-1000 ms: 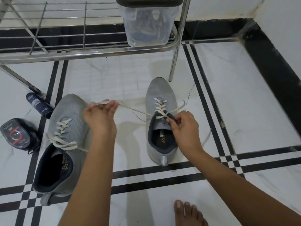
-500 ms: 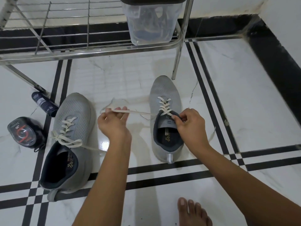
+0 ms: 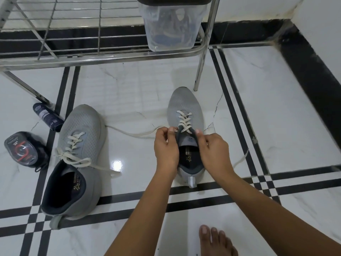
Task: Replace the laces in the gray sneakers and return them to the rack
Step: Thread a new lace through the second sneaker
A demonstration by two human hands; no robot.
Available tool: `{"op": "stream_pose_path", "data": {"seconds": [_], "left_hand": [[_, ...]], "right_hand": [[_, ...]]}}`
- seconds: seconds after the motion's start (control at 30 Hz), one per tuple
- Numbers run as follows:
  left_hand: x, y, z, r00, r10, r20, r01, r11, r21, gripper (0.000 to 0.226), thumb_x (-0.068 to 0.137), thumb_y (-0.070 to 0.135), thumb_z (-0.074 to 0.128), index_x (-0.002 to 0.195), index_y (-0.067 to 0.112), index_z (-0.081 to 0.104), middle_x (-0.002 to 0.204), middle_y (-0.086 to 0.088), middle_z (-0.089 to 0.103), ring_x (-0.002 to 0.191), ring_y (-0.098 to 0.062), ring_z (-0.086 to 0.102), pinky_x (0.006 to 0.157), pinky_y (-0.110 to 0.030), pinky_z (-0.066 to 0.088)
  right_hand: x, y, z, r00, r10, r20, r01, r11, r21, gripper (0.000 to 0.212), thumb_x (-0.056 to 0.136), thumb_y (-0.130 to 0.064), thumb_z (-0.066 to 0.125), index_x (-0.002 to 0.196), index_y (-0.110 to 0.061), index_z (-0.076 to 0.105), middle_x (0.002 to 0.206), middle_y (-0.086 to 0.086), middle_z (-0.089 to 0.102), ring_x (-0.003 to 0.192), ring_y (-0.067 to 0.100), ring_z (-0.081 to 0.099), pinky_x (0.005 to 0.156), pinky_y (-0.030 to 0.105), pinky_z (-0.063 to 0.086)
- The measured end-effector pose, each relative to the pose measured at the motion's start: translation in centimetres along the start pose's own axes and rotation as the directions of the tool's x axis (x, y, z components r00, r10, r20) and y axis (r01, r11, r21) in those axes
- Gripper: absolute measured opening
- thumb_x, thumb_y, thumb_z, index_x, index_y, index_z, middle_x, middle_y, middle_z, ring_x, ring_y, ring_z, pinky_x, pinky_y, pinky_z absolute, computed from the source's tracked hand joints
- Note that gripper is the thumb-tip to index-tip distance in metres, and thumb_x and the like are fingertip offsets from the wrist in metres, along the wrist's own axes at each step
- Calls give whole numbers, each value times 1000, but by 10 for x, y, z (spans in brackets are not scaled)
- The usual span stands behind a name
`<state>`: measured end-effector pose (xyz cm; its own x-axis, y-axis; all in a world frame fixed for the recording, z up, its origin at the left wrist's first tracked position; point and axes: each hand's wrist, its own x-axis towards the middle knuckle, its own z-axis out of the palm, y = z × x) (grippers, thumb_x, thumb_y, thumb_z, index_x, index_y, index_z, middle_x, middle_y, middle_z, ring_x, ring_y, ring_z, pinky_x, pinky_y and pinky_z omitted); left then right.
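Two gray sneakers stand on the tiled floor. The left sneaker is laced in cream, with loose ends trailing to its right. The right sneaker has a cream lace crossed through its eyelets. My left hand pinches the lace at the collar's left side; the long free end lies on the floor to the left. My right hand pinches the collar's right edge, and the other lace end trails to the right. The metal rack stands behind.
A clear plastic box with a dark lid sits on the rack's lower shelf. A dark bottle and a shoe-polish sponge case lie at the left. The rack leg stands just beyond the right sneaker. My bare foot is at the bottom.
My left hand came in from the left, out between the shoes, to the right sneaker's collar. The taut lace end it held now lies slack on the floor. My right hand stayed at the collar.
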<state>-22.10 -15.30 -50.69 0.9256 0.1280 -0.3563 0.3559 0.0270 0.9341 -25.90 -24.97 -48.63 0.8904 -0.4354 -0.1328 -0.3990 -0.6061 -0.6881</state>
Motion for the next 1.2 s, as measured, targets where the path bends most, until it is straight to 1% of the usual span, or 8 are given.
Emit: {"op": "stream_pose_path", "data": {"seconds": [0.13, 0.3, 0.47, 0.57, 0.7, 0.87, 1.0, 1.2], "left_hand": [[4, 0, -6, 989, 108, 101, -116, 990, 78, 8, 93, 26, 55, 86, 21, 56, 92, 0, 64, 89, -13, 61, 83, -28, 49], [3, 5, -7, 958, 248, 142, -273, 940, 206, 14, 96, 20, 50, 83, 27, 48, 78, 14, 57, 71, 9, 55, 63, -4, 40], [-3, -2, 2, 944, 323, 76, -331, 911, 244, 8, 99, 19, 41, 92, 21, 44, 82, 4, 59, 77, -13, 57, 68, -24, 44], [-5, -3, 3, 946, 318, 65, -324, 914, 245, 8, 99, 20, 42, 91, 23, 44, 81, 5, 59, 75, -13, 56, 67, -26, 44], [5, 8, -4, 968, 241, 76, -248, 962, 113, 9, 92, 24, 57, 85, 28, 53, 80, 13, 60, 72, 2, 56, 68, -13, 45], [30, 41, -10, 944, 234, 234, -263, 959, 103, 4, 83, 20, 69, 83, 22, 66, 88, 10, 57, 71, 8, 52, 69, -6, 42], [40, 61, -6, 865, 142, 482, -278, 934, 223, 10, 84, 19, 67, 91, 17, 73, 95, -3, 60, 81, -5, 58, 70, -9, 45], [33, 38, -16, 980, -129, 151, 100, 978, 185, 34, 83, 41, 65, 73, 8, 65, 70, -7, 54, 63, -15, 47, 64, -25, 40]], "right_hand": [[14, -16, -2, 986, 164, 31, -164, 914, 371, 32, 93, -25, 55, 77, 0, 67, 81, 18, 66, 79, 31, 61, 78, 39, 50], [26, -28, 3, 929, 356, 100, -307, 590, 747, 7, 89, -9, 61, 83, -11, 64, 76, 3, 66, 76, 15, 63, 84, 32, 54], [29, -32, 0, 912, 354, 207, -339, 367, 866, 7, 91, -10, 59, 86, -13, 64, 66, -1, 61, 59, 8, 57, 61, 20, 52], [34, -30, 0, 920, 322, 222, -347, 409, 844, 9, 89, -12, 60, 83, -14, 66, 58, -2, 55, 57, 8, 52, 63, 20, 50], [40, -26, 1, 955, 164, 246, -290, 685, 668, 10, 90, -13, 60, 84, -10, 67, 58, -1, 54, 68, 14, 54, 78, 28, 47], [42, -30, -7, 918, 0, 398, -148, 928, 342, 22, 93, -15, 53, 108, -6, 67, 91, 2, 66, 88, 13, 60, 85, 25, 46], [41, -34, -10, 925, -50, 376, -68, 954, 294, 29, 94, -26, 54, 70, -10, 60, 64, 4, 52, 60, 11, 46, 59, 22, 38], [46, -25, -12, 919, -3, 395, -234, 802, 549, 9, 95, -9, 50, 92, -16, 55, 77, 4, 64, 77, 14, 61, 85, 30, 46]]}}
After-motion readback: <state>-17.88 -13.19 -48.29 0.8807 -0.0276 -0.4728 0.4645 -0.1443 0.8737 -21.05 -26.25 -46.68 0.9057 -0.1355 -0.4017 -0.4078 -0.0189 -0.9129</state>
